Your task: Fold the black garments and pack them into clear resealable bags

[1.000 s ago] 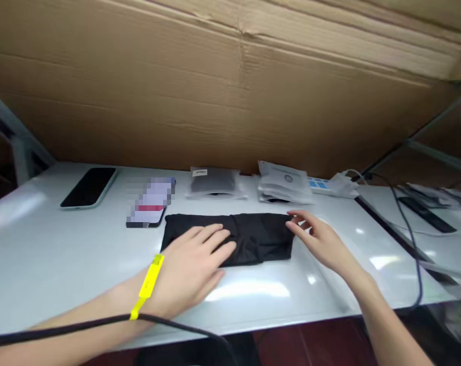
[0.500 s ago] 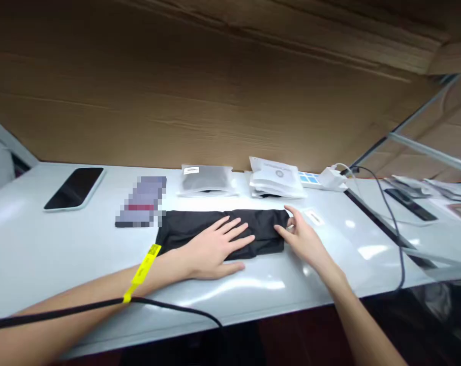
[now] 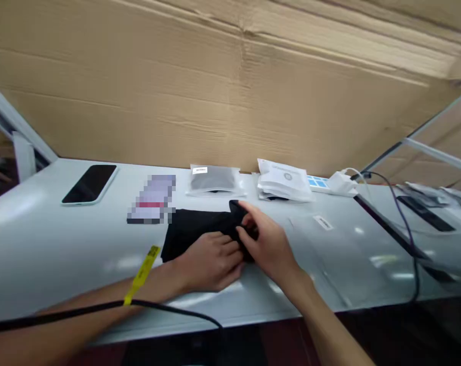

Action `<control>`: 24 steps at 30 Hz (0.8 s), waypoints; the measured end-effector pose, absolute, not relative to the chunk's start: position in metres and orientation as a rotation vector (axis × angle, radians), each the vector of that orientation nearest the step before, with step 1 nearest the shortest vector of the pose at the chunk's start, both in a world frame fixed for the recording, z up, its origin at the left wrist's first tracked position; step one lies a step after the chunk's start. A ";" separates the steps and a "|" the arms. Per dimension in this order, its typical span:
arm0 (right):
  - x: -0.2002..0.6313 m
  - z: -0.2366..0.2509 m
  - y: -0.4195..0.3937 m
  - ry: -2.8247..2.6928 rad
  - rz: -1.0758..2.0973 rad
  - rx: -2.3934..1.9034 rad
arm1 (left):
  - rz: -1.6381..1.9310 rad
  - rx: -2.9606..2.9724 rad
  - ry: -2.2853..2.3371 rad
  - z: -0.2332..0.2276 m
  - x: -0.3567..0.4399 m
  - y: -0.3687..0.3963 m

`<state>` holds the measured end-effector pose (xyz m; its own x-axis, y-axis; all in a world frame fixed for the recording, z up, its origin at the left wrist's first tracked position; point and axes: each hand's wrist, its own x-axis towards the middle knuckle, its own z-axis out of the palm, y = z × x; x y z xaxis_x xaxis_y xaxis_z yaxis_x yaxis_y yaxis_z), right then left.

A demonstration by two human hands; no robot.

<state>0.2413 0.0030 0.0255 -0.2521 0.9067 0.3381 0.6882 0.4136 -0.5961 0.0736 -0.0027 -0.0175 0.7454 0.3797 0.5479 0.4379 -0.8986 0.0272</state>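
Observation:
A piece of black folded fabric (image 3: 197,223) lies on the white table in front of me, its right end turned up and over. My right hand (image 3: 266,244) pinches that raised end between thumb and fingers. Low on the fabric, my left hand (image 3: 217,259) rests with its fingers curled in against the cloth; its fingertips are hidden. To the right of my hands lies a clear plastic bag (image 3: 306,254) with a small white label (image 3: 323,222).
Behind the fabric sit a frosted packet (image 3: 215,180) and a stack of white packets (image 3: 284,182). A phone (image 3: 90,184) and a pixelated item (image 3: 152,198) are at left. A white charger (image 3: 340,182) with cables stands at right. A black cable (image 3: 177,307) with a yellow tag crosses my left forearm.
My right hand has moved left with the fabric's right end, folding it over, so the fabric is shorter. My left hand's fingers went from spread flat to curled. The view has shifted slightly.

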 end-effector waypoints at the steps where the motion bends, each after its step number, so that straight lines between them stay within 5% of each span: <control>1: 0.236 0.022 0.001 -2.074 0.511 -1.318 | -0.889 -2.805 -0.608 -0.017 0.070 -0.007; 5: 0.240 0.022 -0.008 -2.123 0.735 -1.161 | -0.977 -2.746 -0.563 -0.006 0.055 -0.022; 10: 0.271 0.028 -0.012 -1.832 0.566 -1.352 | -0.758 -2.769 -0.837 0.009 0.048 -0.010; 15: 0.280 0.012 -0.019 -2.185 0.507 -1.383 | -0.367 -2.865 -1.089 -0.002 0.046 0.003; 24: 0.294 -0.001 -0.002 -1.936 0.356 -1.612 | -0.405 -2.887 -1.292 0.028 0.004 0.011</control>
<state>0.2938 -0.0023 -0.0014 -0.0934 0.9594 0.2660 0.8019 0.2308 -0.5510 0.0042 0.0108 0.0284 0.6396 0.7393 0.2106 0.7273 -0.6707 0.1454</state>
